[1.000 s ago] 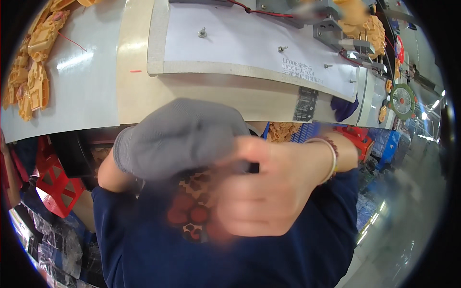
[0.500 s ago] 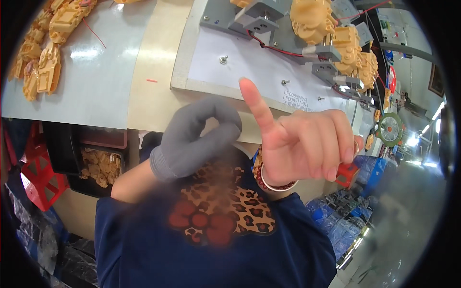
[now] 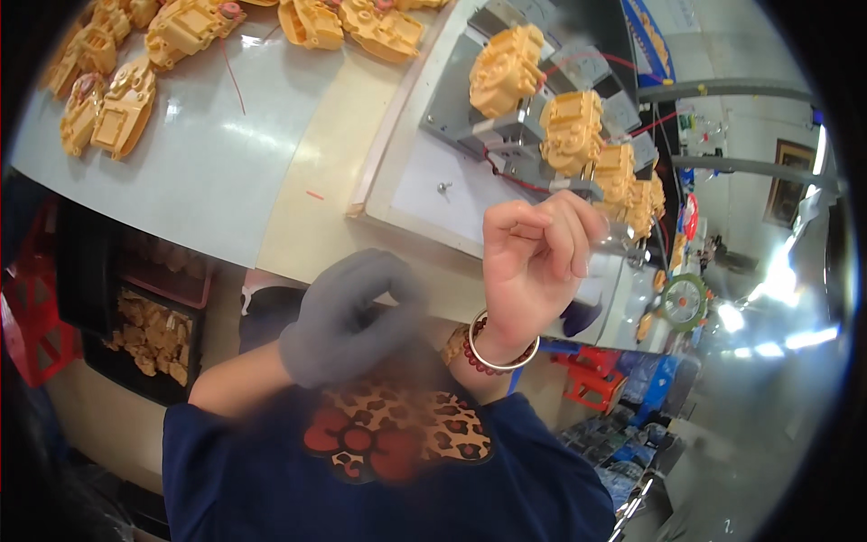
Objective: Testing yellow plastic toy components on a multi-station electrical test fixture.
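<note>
Hands are both raised in front of the chest, above the near edge of the workbench point(image 3: 226, 172); the left hand point(image 3: 348, 316) wears a grey glove and its fingers are curled with thumb and forefinger closing a ring, but I cannot tell if something small sits inside; the right hand point(image 3: 533, 257) is bare, with bracelets at the wrist, fingers bent together toward the thumb, and I see nothing held in it. Nearest to the right hand is the white jig board point(image 3: 424, 185), where yellow plastic housings point(image 3: 569, 131) stand in a row on grey brackets with red wires; a small screw point(image 3: 443, 188) lies on the board, apart from both hands. More yellow housings point(image 3: 117, 104) lie loose at the far left of the bench, and a dark bin point(image 3: 149, 330) of small parts is under it. To work well here, I think the hands should come down to the board first, keeping any small part pinched firmly.
</note>
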Motion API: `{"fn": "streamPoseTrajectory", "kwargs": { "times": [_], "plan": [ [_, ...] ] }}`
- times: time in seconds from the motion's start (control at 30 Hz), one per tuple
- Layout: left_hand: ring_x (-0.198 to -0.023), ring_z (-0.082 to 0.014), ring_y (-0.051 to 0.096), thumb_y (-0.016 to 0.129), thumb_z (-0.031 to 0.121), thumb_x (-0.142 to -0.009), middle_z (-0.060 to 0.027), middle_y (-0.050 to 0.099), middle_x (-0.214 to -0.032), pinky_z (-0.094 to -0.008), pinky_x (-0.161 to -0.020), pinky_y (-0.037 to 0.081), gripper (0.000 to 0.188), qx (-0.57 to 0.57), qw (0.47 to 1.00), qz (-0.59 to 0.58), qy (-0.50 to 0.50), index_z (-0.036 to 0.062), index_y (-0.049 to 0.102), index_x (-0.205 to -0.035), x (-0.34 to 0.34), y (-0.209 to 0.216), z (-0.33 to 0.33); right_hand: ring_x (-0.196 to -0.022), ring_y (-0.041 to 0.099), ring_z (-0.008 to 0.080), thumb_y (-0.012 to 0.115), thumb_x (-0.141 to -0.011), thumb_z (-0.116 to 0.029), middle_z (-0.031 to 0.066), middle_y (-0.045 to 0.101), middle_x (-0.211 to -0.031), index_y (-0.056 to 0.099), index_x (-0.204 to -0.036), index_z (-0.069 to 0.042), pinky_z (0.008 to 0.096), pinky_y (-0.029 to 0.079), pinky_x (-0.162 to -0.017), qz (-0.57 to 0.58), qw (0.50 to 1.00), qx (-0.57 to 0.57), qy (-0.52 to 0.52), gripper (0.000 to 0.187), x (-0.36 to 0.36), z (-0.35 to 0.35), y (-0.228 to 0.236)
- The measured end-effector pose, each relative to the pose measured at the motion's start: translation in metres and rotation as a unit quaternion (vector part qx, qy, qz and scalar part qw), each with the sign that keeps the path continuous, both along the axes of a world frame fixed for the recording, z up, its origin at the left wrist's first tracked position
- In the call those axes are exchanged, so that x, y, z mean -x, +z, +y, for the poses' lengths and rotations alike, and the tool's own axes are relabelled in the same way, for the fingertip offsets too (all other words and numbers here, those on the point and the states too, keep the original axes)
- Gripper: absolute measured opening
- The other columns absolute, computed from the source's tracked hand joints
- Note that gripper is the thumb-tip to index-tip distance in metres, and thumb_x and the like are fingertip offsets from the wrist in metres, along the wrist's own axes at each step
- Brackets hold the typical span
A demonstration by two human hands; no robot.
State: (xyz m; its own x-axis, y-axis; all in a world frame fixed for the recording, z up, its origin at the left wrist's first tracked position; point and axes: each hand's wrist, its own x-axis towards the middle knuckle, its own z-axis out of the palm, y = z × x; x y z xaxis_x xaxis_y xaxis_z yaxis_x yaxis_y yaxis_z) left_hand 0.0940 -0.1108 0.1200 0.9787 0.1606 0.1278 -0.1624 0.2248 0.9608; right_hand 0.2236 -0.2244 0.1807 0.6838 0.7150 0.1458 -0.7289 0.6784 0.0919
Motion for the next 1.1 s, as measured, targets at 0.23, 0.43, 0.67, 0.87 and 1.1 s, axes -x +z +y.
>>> {"fn": "streamPoseTrajectory", "kwargs": {
  "times": [0.23, 0.43, 0.67, 0.87, 1.1],
  "plan": [
    [-0.072, -0.0266, 0.057, 0.067, 0.006, -0.066, -0.0074, 0.060, -0.075, -0.0415, -0.087, 0.046, 0.034, -0.236, 0.952, -0.104, 0.162, 0.0043, 0.061, -0.100, 0.006, -0.001, 0.003, -0.047, 0.037, 0.0057, 0.051, -0.090, -0.020, -0.0065, 0.039, -0.046, 0.053, -0.069, -0.014, 0.0364, 0.020, -0.110, 0.026, 0.995, 0.057, -0.084, 0.022, -0.001, 0.014, 0.014],
    [-0.073, -0.0251, 0.058, 0.070, 0.012, -0.064, -0.0069, 0.061, -0.078, -0.0391, -0.083, 0.047, 0.051, -0.306, 0.928, -0.118, 0.175, 0.0041, 0.059, -0.113, 0.003, 0.003, 0.005, -0.047, 0.039, 0.0044, 0.049, -0.086, -0.007, -0.0061, 0.038, -0.047, 0.048, -0.060, -0.014, 0.0411, 0.008, -0.116, -0.108, 0.960, 0.128, -0.223, 0.027, 0.009, 0.031, 0.021],
    [-0.070, -0.0245, 0.056, 0.063, 0.008, -0.065, -0.0078, 0.059, -0.079, -0.0355, -0.069, 0.044, 0.054, -0.258, 0.939, -0.157, 0.163, 0.0002, 0.056, -0.118, -0.008, 0.010, 0.009, -0.047, 0.037, 0.0049, 0.046, -0.093, -0.027, -0.0079, 0.038, -0.048, 0.049, -0.067, -0.016, 0.0391, -0.002, -0.118, -0.314, 0.883, 0.161, -0.310, 0.028, 0.025, 0.037, 0.019],
    [-0.067, -0.0260, 0.054, 0.060, 0.008, -0.067, -0.0100, 0.056, -0.074, -0.0359, -0.064, 0.042, 0.056, -0.208, 0.944, -0.200, 0.160, -0.0020, 0.054, -0.121, -0.014, 0.017, 0.006, -0.044, 0.036, 0.0059, 0.048, -0.091, -0.029, -0.0081, 0.037, -0.047, 0.047, -0.065, -0.017, 0.0397, -0.010, -0.117, -0.341, 0.876, 0.132, -0.314, 0.029, 0.032, 0.036, 0.015],
    [-0.066, -0.0274, 0.053, 0.060, 0.010, -0.069, -0.0111, 0.055, -0.075, -0.0362, -0.063, 0.042, 0.054, -0.188, 0.949, -0.211, 0.141, -0.0027, 0.054, -0.120, -0.021, 0.034, 0.008, -0.040, 0.038, 0.0076, 0.048, -0.086, -0.028, -0.0051, 0.042, -0.045, 0.046, -0.061, -0.015, 0.0377, -0.014, -0.116, -0.339, 0.880, 0.121, -0.311, 0.028, 0.035, 0.034, 0.015]
  ]
}}
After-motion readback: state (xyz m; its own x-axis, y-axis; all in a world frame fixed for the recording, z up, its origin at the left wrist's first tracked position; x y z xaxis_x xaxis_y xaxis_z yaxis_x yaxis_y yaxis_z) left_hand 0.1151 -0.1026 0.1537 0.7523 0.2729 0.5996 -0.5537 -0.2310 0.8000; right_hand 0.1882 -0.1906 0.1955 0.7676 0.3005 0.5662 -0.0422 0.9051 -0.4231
